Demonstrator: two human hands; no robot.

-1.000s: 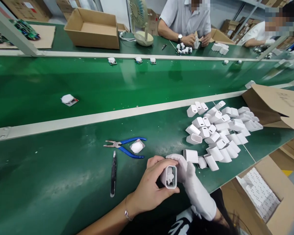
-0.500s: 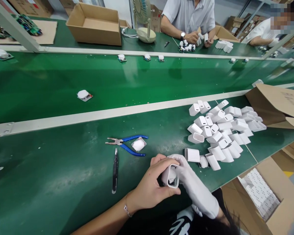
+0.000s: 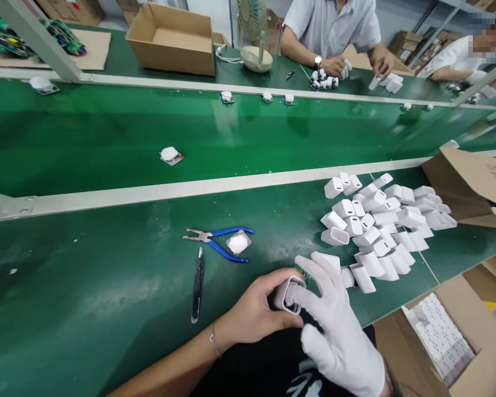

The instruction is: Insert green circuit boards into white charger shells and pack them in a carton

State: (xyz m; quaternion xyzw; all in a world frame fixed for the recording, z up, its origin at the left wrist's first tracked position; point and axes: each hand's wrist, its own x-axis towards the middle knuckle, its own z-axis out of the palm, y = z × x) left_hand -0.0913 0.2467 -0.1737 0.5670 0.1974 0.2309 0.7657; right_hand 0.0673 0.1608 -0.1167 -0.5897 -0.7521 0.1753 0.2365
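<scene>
My bare left hand (image 3: 258, 303) is wrapped round a white plastic charger housing (image 3: 281, 298), its open end tilted toward me. On my right hand (image 3: 334, 320) is a white glove; its fingers are spread, and one fingertip reaches into the housing's opening. A bit of green circuit board (image 3: 303, 274) shows beside the housing, partly covered by the gloved fingers. What lies inside the housing is mostly hidden. Left of my hands are blue-handled pliers (image 3: 221, 242), black tweezers (image 3: 197, 286) and a small board with a white pad (image 3: 238, 242).
Many white housings (image 3: 372, 237) lie heaped at right, before an open carton (image 3: 471, 187). A lower box (image 3: 442, 336) holds white pieces. Beyond the rail (image 3: 215, 186), a green conveyor (image 3: 119, 132) carries small boards. Across it, a co-worker (image 3: 334, 33) handles white parts beside a fan (image 3: 254, 38).
My gloved right hand has moved from behind the housing to its open end, fingers spreading. The left hand keeps its hold. The co-worker's one hand has moved toward the white parts.
</scene>
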